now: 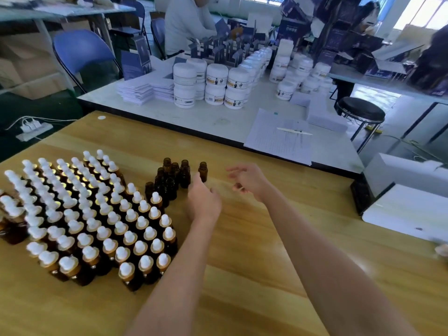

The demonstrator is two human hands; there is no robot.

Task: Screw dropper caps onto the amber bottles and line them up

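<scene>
I saw the left hand (202,202) just beside a lone uncapped amber glass bottle (203,171) on the pale wooden table (254,263), its fingers loosely bent and empty. The blurred right hand (247,180) hung spread, holding nothing. The rows of white-capped amber bottles (97,214) stood at left.

Wooden worktable (266,238), white table (194,115) beyond, blue folding chair (82,52), black stool (361,110), bright windows (421,10) far right.
</scene>
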